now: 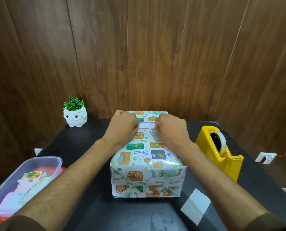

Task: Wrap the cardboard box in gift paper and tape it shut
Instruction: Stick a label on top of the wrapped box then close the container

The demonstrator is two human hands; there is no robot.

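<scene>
Walled by dark wood panels (139, 55), the black tabletop (82, 147) carries the wrapped box (147, 165) at its centre, its far top seam pinched under the curled left grip (124, 126) and right grip (172, 129).

Even, moderately bright indoor light falls from overhead. The glossy gift paper (147, 157) throws a pale glare along its near top edge, toward 5 o'clock. The black surface (92, 205) gives back a dull grey sheen at 6 o'clock. Shadows are soft and shallow, with only a faint dark rim at the foot of the wrapped shape. The wooden wall (147, 47) is lit warmest at centre and darkens toward 9 o'clock. Its seams lean and bow outward at 9 and 3 o'clock from wide-angle distortion. Fine printed detail looks slightly soft throughout.
</scene>
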